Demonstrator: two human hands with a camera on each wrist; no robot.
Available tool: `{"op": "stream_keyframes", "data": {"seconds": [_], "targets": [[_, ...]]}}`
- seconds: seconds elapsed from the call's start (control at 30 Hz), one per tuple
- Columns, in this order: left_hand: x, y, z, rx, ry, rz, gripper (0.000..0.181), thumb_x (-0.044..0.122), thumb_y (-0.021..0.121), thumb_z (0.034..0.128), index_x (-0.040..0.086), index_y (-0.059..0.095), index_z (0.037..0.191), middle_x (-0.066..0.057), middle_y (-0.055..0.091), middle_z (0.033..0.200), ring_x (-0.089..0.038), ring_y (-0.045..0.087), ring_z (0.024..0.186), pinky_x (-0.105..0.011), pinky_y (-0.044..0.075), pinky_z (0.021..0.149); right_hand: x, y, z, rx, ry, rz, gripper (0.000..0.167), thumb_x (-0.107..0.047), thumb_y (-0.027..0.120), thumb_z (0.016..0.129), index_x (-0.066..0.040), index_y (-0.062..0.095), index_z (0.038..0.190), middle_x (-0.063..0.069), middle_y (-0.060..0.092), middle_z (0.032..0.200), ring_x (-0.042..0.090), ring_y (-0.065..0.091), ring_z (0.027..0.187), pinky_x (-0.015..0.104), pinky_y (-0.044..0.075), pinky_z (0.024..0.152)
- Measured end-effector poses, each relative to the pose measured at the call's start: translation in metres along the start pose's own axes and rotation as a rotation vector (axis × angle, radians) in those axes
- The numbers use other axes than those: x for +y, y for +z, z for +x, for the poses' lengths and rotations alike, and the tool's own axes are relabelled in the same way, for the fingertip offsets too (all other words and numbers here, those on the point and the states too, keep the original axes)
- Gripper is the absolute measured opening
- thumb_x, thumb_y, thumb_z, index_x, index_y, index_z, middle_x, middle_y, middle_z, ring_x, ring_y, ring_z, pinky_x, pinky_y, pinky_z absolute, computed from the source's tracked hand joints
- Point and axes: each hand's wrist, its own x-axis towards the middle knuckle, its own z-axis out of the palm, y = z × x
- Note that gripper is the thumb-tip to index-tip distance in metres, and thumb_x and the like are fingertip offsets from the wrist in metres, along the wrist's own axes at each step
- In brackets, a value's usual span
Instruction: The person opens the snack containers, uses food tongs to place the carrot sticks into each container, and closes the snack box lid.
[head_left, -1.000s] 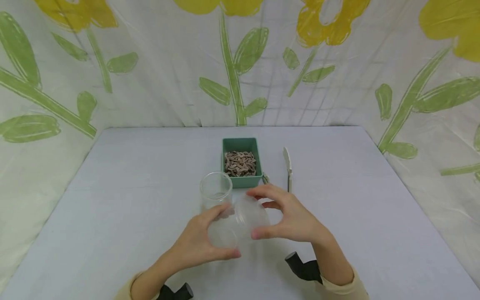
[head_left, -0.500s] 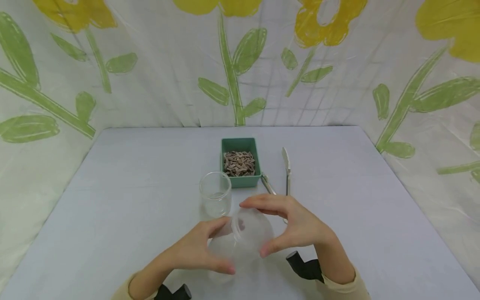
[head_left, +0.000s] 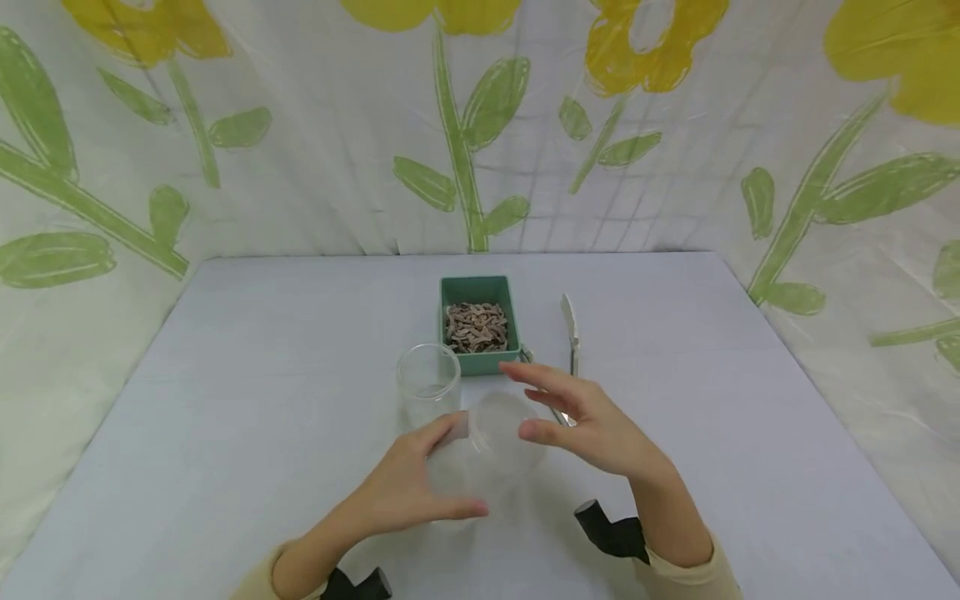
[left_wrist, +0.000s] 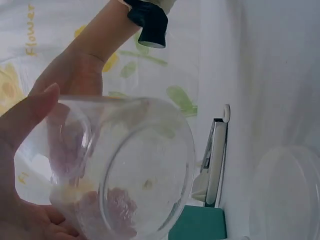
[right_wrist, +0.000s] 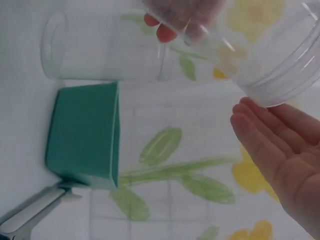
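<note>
A clear cylindrical jar (head_left: 498, 437) is tilted in the air above the table's front middle. My left hand (head_left: 401, 483) grips it, thumb on one side and fingers on the other. Inside the right wrist view, the jar's ridged rim (right_wrist: 292, 60) shows close to my right hand (right_wrist: 285, 155). That right hand (head_left: 592, 421) is spread, its thumb near the jar's right end; whether it touches cannot be told. Through the transparent wall in the left wrist view, the jar (left_wrist: 145, 175) looks hollow, with fingers visible behind it.
A second clear jar (head_left: 429, 375) stands upright behind my left hand. Beyond it is a green box (head_left: 487, 364) holding grey-brown curled strips (head_left: 476, 327). Slim metal-and-white utensils (head_left: 572, 333) lie right of the box. A translucent round piece (left_wrist: 285, 195) lies on the table.
The held jar dipped toward me, then rose and turned slightly. My right hand has let go of its near hold and spread its fingers, drawing back to the right.
</note>
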Motion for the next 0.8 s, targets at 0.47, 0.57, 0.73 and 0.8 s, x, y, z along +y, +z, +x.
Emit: {"op": "stream_keyframes", "data": {"seconds": [0.47, 0.57, 0.73, 0.8], "targets": [[0.0, 0.015, 0.01, 0.163, -0.131, 0.027, 0.086, 0.027, 0.09, 0.0653, 0.0, 0.05, 0.136, -0.013, 0.058, 0.132, -0.03, 0.054, 0.12, -0.055, 0.041, 0.099, -0.001, 0.009, 0.003, 0.023, 0.217, -0.195, 0.074, -0.022, 0.077, 0.084, 0.001, 0.042, 0.144, 0.017, 0.042, 0.147, 0.034, 0.043, 0.131, 0.059, 0.038, 0.1], [-0.001, 0.013, 0.009, 0.128, -0.12, 0.023, 0.085, 0.028, 0.089, 0.0673, 0.0, 0.049, 0.137, -0.011, 0.057, 0.131, -0.029, 0.054, 0.119, -0.055, 0.041, 0.098, -0.001, 0.009, 0.003, 0.02, 0.195, -0.213, 0.07, -0.02, 0.079, 0.082, 0.001, 0.047, 0.14, 0.019, 0.045, 0.144, 0.034, 0.044, 0.13, 0.058, 0.041, 0.098], [-0.004, 0.009, 0.007, 0.044, -0.054, -0.046, 0.08, 0.024, 0.086, 0.0716, 0.003, 0.047, 0.137, -0.009, 0.06, 0.128, -0.029, 0.056, 0.116, -0.055, 0.045, 0.094, -0.001, 0.007, 0.002, -0.003, 0.156, -0.197, 0.07, -0.016, 0.082, 0.079, 0.0, 0.05, 0.139, 0.018, 0.047, 0.143, 0.034, 0.041, 0.133, 0.059, 0.042, 0.097], [-0.006, 0.008, 0.007, 0.005, -0.04, -0.088, 0.077, 0.021, 0.085, 0.0727, 0.004, 0.046, 0.137, -0.007, 0.061, 0.125, -0.029, 0.058, 0.113, -0.053, 0.046, 0.093, -0.001, 0.006, 0.001, -0.019, 0.135, -0.181, 0.07, -0.015, 0.082, 0.078, 0.0, 0.05, 0.139, 0.016, 0.048, 0.142, 0.033, 0.04, 0.134, 0.058, 0.042, 0.097]]}}
